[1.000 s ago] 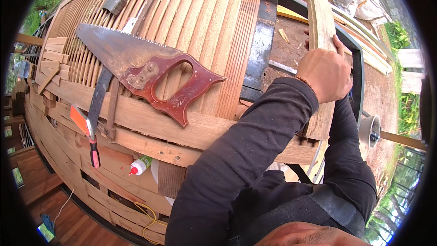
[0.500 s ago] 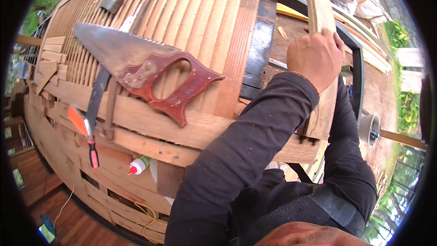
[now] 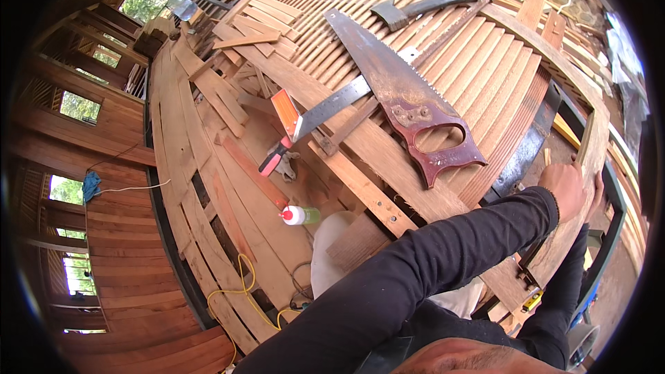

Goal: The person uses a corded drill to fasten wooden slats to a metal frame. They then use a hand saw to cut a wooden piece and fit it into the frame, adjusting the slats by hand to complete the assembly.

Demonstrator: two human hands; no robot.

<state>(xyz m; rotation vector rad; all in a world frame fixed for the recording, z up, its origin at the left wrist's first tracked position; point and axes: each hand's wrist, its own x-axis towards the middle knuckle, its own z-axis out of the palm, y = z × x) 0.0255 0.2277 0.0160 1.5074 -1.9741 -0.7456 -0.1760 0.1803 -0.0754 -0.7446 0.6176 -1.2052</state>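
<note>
A long wooden frame board (image 3: 562, 244) lies at the right end of the slatted panel (image 3: 499, 69). My left hand (image 3: 564, 189) closes over the board, its thumb side at the inner edge. My right hand (image 3: 596, 197) holds the outer side, mostly hidden behind the board, with a few fingers showing. Left of my hands, a handsaw (image 3: 409, 86) with a dark red handle rests across the slats. Under its blade a flat metal strip (image 3: 332, 107) with an orange end (image 3: 285, 112) sticks out over the panel's near edge.
A hatchet-like tool (image 3: 433, 8) with a dark handle lies on the far slats. Below the panel are a pink-and-black tool handle (image 3: 274, 157), a red-capped bottle (image 3: 300, 215) and a yellow cord (image 3: 247, 284). Wood offcuts (image 3: 267, 28) pile at the panel's left. A dark metal frame (image 3: 613, 225) runs beside my right arm.
My view has swung left, so the saw and panel appear farther right. Both hands remain at the board; more of my right hand's fingers now show along its outer side.
</note>
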